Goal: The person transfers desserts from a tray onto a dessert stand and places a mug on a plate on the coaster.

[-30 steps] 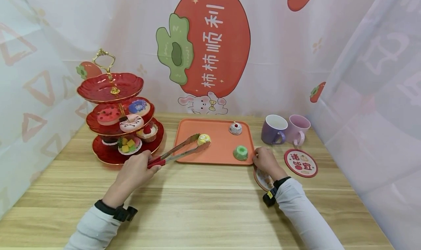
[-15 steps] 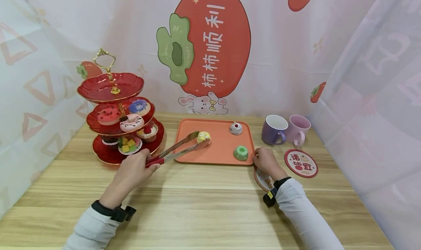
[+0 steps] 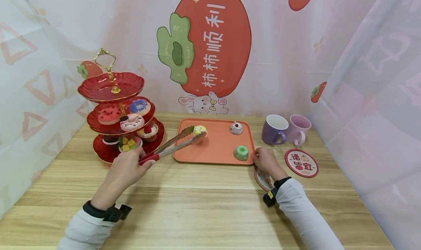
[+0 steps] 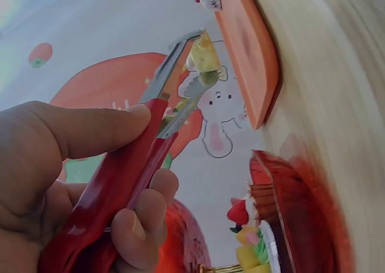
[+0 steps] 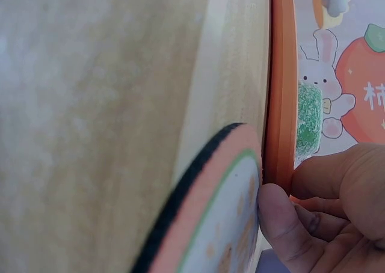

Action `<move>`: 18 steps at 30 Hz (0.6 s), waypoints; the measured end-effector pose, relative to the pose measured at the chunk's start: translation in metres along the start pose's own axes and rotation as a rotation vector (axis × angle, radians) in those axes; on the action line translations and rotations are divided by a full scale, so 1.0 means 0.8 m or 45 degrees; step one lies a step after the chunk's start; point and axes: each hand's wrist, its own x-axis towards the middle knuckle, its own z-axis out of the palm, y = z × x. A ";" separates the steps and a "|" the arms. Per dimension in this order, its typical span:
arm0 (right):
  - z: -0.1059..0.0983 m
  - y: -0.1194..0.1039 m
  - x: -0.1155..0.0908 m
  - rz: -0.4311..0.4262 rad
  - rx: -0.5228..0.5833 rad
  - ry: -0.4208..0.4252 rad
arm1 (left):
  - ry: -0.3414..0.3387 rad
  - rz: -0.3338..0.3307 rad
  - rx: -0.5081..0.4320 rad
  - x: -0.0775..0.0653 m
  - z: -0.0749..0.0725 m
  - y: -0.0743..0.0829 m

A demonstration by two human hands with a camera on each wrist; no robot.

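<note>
The left hand point(image 3: 123, 169) has its fingers wrapped round the red handles of the tongs point(image 4: 135, 141), thumb along the top. Ahead of those fingers, the tips of the tongs pinch the yellow cake point(image 3: 199, 129), which hangs just above the tray point(image 3: 215, 147), clear of its surface.

The right hand point(image 3: 268, 163) grasps the near right corner of the tray, rim between thumb and finger. Close by those fingers, inside the rim, sits the green cake point(image 3: 241, 152); farther from them, up the tray, is the white cake point(image 3: 235, 128) with a cherry. A coaster point(image 3: 264, 179) lies just below the right fingers, partly hidden by the hand; whether the thumb touches it, I cannot tell. To their right is another coaster, red-rimmed, and beyond them stand a purple mug point(image 3: 272, 131) and a pink mug point(image 3: 297, 127).

The cake stand point(image 3: 98, 89) rises just beyond the left fingers, crowding that side, its bottom plate holding the fruit tart point(image 3: 129, 144), which the hand nearly overlaps in the head view.
</note>
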 end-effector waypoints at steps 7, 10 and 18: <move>0.001 0.001 0.002 0.014 -0.002 -0.006 | 0.007 -0.022 0.022 -0.003 -0.013 0.001; 0.001 0.001 0.002 0.016 -0.001 -0.011 | 0.023 -0.021 0.029 -0.006 -0.017 0.001; 0.002 0.001 0.001 0.013 0.002 -0.010 | 0.057 -0.018 0.068 -0.012 -0.032 -0.002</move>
